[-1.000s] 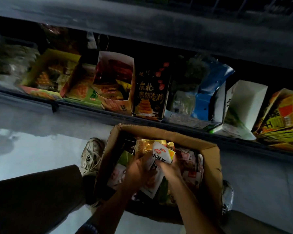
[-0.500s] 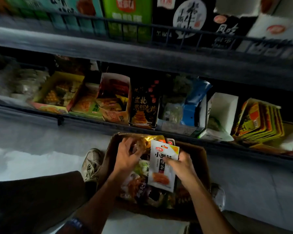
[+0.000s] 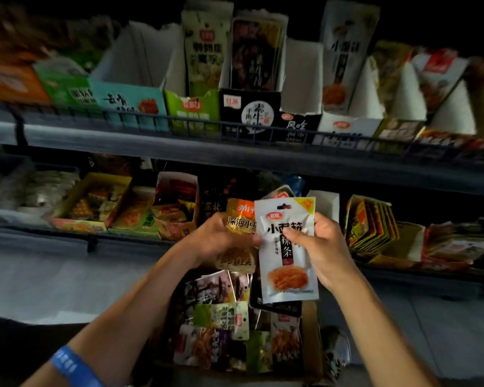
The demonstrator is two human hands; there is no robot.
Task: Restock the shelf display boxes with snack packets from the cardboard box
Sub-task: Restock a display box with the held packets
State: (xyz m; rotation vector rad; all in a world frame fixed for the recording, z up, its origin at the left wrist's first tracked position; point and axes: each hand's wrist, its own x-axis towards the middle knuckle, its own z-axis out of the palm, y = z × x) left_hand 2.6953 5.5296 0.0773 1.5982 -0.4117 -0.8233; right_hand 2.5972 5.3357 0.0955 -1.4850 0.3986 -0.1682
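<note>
Since the earlier frame, we note both hands have risen out of the cardboard box (image 3: pixel 309 342) to mid-frame. Our right hand (image 3: pixel 323 247) pinches the white packet (image 3: pixel 287 252), label up, presumably to read it. Our left hand (image 3: pixel 218 238) grasps a gold packet (image 3: pixel 239 227) beside it. A matching white display box (image 3: pixel 344 65) stands upper right on the top shelf (image 3: pixel 123 141), the likely destination.
</note>
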